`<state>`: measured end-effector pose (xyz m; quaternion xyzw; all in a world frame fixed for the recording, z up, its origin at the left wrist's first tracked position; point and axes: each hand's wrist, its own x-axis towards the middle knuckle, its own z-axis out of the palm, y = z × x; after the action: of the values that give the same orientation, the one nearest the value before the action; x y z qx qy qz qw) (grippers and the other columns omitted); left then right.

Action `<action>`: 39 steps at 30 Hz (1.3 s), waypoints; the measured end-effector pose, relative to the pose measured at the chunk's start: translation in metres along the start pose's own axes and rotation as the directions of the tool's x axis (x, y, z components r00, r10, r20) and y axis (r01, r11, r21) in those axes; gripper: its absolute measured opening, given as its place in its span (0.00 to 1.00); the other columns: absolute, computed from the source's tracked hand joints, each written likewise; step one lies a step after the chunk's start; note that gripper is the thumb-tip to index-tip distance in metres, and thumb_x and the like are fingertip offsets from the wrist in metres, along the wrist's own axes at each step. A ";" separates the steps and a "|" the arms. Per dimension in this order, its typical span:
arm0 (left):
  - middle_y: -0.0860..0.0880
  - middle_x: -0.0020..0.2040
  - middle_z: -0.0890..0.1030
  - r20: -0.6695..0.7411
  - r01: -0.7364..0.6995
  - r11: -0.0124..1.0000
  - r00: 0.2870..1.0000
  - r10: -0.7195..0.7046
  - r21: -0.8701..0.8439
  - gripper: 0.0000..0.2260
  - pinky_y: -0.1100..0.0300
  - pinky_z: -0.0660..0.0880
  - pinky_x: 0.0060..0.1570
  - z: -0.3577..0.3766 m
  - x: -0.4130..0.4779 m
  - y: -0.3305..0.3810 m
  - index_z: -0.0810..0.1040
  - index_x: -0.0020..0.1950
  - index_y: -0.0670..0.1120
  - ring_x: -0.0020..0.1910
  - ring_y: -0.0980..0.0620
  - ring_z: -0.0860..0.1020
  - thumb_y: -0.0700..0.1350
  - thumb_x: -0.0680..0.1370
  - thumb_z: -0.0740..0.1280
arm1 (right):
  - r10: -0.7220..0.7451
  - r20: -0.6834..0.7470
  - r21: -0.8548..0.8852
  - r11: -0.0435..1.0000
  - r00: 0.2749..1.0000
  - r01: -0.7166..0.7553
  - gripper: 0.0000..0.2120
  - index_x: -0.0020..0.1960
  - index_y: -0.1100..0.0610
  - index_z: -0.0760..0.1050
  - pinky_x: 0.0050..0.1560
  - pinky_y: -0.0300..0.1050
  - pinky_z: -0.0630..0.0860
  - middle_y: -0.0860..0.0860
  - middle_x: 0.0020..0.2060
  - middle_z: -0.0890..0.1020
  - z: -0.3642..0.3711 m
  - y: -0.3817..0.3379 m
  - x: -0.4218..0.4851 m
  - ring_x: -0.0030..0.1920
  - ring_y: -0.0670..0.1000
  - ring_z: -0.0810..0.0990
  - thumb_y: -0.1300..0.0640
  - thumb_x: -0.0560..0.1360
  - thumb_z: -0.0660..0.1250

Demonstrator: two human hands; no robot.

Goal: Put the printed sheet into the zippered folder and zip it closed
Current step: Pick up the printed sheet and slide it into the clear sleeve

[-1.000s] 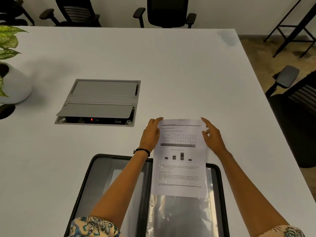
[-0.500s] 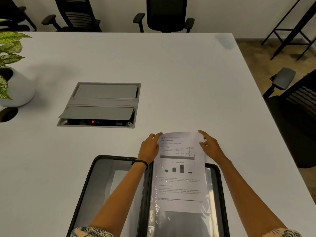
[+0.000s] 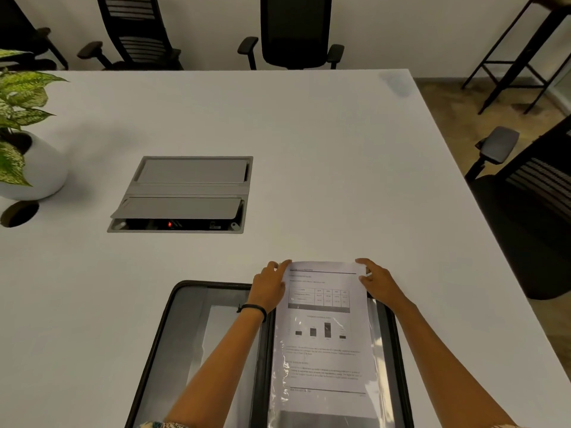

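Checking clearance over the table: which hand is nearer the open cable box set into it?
Left. The left hand holds the printed sheet's left edge, below and just right of the cable box; the right hand is farther right.

Single head view, looking forward-down, close over table.

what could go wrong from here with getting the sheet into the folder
The printed sheet is only partly inside the clear sleeve; its top edge, held by the left hand and right hand, sticks out past the zippered folder rim. Pushed unevenly, it may buckle or crease. If it stays protruding, the zip may catch it.
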<state>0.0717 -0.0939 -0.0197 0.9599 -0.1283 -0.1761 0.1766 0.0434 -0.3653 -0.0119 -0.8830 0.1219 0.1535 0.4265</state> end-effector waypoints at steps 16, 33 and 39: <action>0.39 0.73 0.61 0.099 0.071 0.985 0.994 -0.056 -0.160 0.20 0.50 0.68 0.69 0.016 -0.028 0.005 0.62 0.74 0.48 0.71 0.41 0.65 0.49 0.82 0.56 | 0.039 0.025 -0.095 0.995 0.999 -0.037 0.17 0.61 0.65 0.73 0.62 0.53 0.75 0.64 0.60 0.75 0.012 0.017 -0.023 0.58 0.62 0.76 0.73 0.75 0.56; 0.41 0.75 0.61 0.114 0.090 0.947 0.992 -0.057 -0.308 0.17 0.52 0.59 0.75 0.020 -0.038 -0.008 0.70 0.69 0.42 0.75 0.44 0.60 0.45 0.82 0.58 | 0.014 0.055 -0.116 0.993 0.998 -0.007 0.19 0.56 0.66 0.77 0.63 0.48 0.68 0.66 0.57 0.74 0.018 0.024 -0.032 0.60 0.63 0.72 0.77 0.73 0.54; 0.47 0.79 0.53 0.096 0.068 0.965 0.994 -0.045 -0.254 0.23 0.54 0.55 0.76 0.017 -0.063 -0.037 0.58 0.76 0.46 0.78 0.47 0.51 0.43 0.82 0.59 | 0.022 -0.052 -0.036 0.999 0.998 -0.024 0.21 0.69 0.61 0.65 0.74 0.53 0.58 0.63 0.71 0.61 0.030 0.029 -0.068 0.73 0.59 0.59 0.70 0.77 0.56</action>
<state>0.0151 -0.0456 -0.0304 0.9234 -0.0848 -0.2387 0.2882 -0.0349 -0.3533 -0.0249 -0.8928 0.1402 0.1378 0.4054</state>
